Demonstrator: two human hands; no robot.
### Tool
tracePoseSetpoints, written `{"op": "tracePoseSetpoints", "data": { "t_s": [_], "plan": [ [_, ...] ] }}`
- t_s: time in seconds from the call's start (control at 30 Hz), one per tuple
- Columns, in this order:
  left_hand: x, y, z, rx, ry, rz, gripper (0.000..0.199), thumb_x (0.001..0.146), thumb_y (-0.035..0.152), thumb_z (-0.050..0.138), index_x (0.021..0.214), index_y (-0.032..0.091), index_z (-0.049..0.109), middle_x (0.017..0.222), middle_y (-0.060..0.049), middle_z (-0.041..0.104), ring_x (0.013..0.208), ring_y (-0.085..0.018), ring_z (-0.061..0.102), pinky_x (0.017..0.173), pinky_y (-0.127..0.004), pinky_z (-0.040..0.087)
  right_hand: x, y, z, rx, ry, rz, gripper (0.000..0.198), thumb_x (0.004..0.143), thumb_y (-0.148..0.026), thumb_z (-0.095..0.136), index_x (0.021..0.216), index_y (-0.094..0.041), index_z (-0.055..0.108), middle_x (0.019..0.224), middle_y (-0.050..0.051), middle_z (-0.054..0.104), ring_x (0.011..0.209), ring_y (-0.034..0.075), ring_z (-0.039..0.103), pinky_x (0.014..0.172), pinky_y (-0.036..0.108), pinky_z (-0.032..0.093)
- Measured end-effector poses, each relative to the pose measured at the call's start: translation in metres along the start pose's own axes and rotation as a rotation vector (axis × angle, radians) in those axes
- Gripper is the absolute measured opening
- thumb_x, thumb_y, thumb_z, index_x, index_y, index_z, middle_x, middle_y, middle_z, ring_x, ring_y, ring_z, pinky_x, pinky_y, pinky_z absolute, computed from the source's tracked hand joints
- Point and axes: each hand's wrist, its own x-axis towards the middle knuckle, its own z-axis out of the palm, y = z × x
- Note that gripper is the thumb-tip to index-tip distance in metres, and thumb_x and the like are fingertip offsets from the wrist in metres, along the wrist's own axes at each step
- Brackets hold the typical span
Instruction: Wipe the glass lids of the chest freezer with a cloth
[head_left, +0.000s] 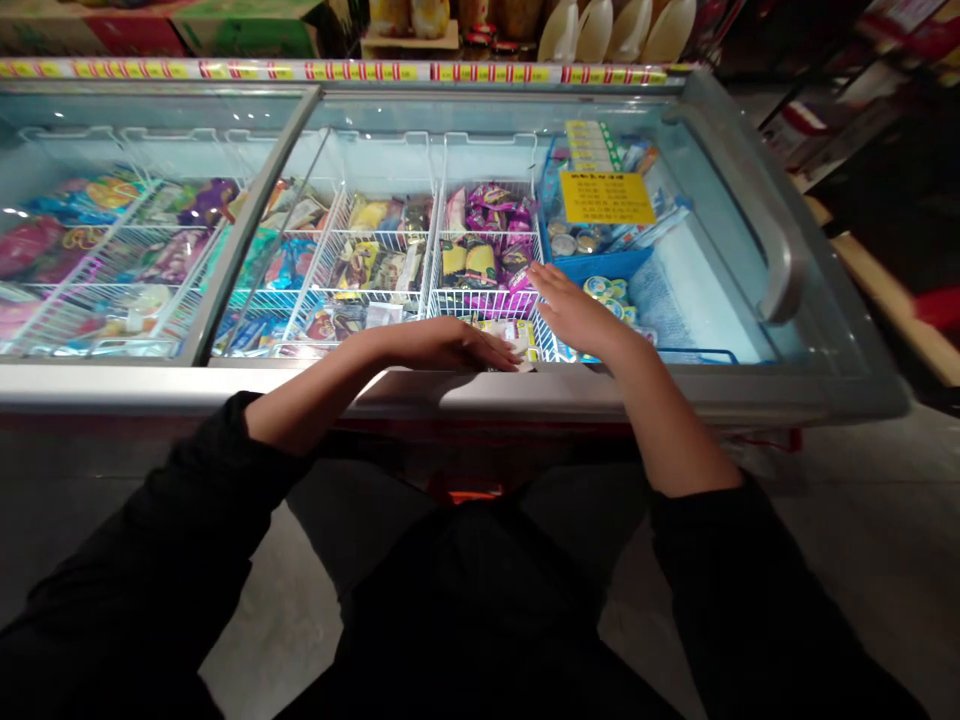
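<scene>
Shop chest freezer (780,250), left hand (465,350) flat on yellow packets (517,335), right hand (574,310) open, hovering over wire basket (487,300)

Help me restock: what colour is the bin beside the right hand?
Blue. The bin beside the right hand shows clearly in the head view.
</scene>
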Motion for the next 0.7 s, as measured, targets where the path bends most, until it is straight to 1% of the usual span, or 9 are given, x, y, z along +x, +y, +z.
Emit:
{"op": "tracePoseSetpoints", "data": {
  "t_s": [0.07,0.13,0.23,0.27,0.33,0.4,0.47,0.6,0.7],
  "plan": [
    [-0.005,0.001,-0.007,-0.030,0.014,-0.034,0.035,0.103,0.027,0.063,0.135,0.035,0.075,0.144,0.001,0.071,0.142,-0.022,0.061,0.123,-0.042,0.046,-0.019,-0.009,0.002,0.020,0.013,0.003,0.066,0.102,-0.025,0.043,0.167,-0.025,0.038,0.175,0.002,0.034,0.165,0.029,0.022,0.136,0.056,0.020],
    [-0.005,0.003,-0.006,-0.045,0.094,-0.071,0.036,0.104,0.028,0.061,0.138,0.032,0.073,0.145,-0.002,0.070,0.139,-0.023,0.064,0.119,-0.042,0.049,-0.035,-0.020,0.003,0.053,0.028,-0.001,0.063,0.104,-0.026,0.041,0.166,-0.028,0.040,0.173,0.000,0.038,0.164,0.027,0.026,0.136,0.055,0.022],
    [0.001,0.010,0.012,-0.042,0.240,-0.114,0.039,0.108,0.027,0.055,0.145,0.029,0.067,0.148,-0.005,0.067,0.136,-0.023,0.067,0.116,-0.042,0.052,-0.052,-0.033,0.003,0.103,0.040,-0.002,0.060,0.106,-0.028,0.038,0.165,-0.033,0.042,0.170,-0.002,0.043,0.160,0.025,0.035,0.134,0.054,0.027],
    [0.003,0.014,0.021,-0.038,0.258,-0.112,0.040,0.109,0.026,0.054,0.147,0.028,0.066,0.148,-0.005,0.067,0.135,-0.023,0.067,0.116,-0.042,0.052,-0.055,-0.036,0.003,0.113,0.040,0.001,0.059,0.106,-0.028,0.038,0.165,-0.033,0.042,0.170,-0.002,0.044,0.159,0.024,0.037,0.134,0.054,0.028],
    [0.003,0.021,0.037,-0.028,0.221,-0.067,0.042,0.108,0.023,0.055,0.147,0.030,0.066,0.148,-0.004,0.067,0.135,-0.022,0.067,0.117,-0.040,0.052,-0.062,-0.040,0.003,0.120,0.038,0.008,0.059,0.106,-0.028,0.037,0.164,-0.033,0.044,0.169,-0.002,0.046,0.158,0.024,0.039,0.134,0.055,0.030],
    [-0.002,0.026,0.047,0.019,0.226,-0.027,0.045,0.107,0.019,0.055,0.148,0.031,0.065,0.152,-0.003,0.065,0.140,-0.022,0.063,0.119,-0.040,0.050,-0.070,-0.042,0.006,0.118,0.046,0.016,0.058,0.106,-0.028,0.038,0.164,-0.032,0.045,0.168,0.000,0.047,0.158,0.024,0.040,0.133,0.055,0.030],
    [-0.012,0.027,0.050,0.076,0.249,-0.022,0.047,0.106,0.017,0.054,0.149,0.032,0.064,0.154,-0.003,0.063,0.142,-0.022,0.061,0.120,-0.039,0.050,-0.078,-0.044,0.009,0.114,0.061,0.024,0.058,0.107,-0.030,0.039,0.164,-0.033,0.045,0.167,0.000,0.048,0.158,0.025,0.040,0.133,0.056,0.030],
    [-0.025,0.024,0.050,0.205,0.292,-0.094,0.046,0.104,0.017,0.056,0.146,0.032,0.067,0.148,-0.003,0.068,0.134,-0.024,0.068,0.112,-0.038,0.056,-0.090,-0.054,0.015,0.089,0.073,0.035,0.057,0.107,-0.035,0.043,0.164,-0.035,0.045,0.167,-0.001,0.049,0.159,0.027,0.039,0.133,0.059,0.031],
    [-0.015,0.026,0.064,0.354,0.389,-0.160,0.047,0.104,0.014,0.055,0.147,0.029,0.065,0.149,-0.007,0.067,0.130,-0.025,0.071,0.110,-0.039,0.058,-0.090,-0.064,0.018,0.057,0.100,0.046,0.057,0.106,-0.034,0.042,0.163,-0.033,0.046,0.166,0.001,0.049,0.158,0.029,0.040,0.133,0.059,0.033]
  ]
}}
